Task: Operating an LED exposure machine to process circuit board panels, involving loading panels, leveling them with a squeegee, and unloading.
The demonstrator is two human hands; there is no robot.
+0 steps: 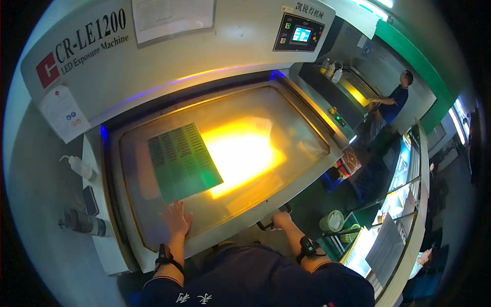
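1. The green panel (184, 161), a flat perforated board, lies left of centre in the frame on the glass bed (286, 128) of a large exposure machine (153, 66), beside the bright yellow glare at mid-frame; lying flat seems to keep it pressed against the lit glass.
2. The left hand (177, 219) rests palm down on the glass just below the panel, fingers spread wide and gripping nothing, apparently steadying the frame.
3. The right hand (281, 220), lower centre, is curled around a dark handle (267, 224) at the bed's front edge, fingers closed on it.
4. On the ledge at the left edge stand a white squeeze bottle (82, 167), a dark phone-like slab (90, 200) and a dark roller (84, 223), kept within reach; the bottle's contents cannot be seen.
5. A pale green bucket (332, 221) sits at lower right; what it holds is unclear.
6. Another person (396, 100) stands at upper right.
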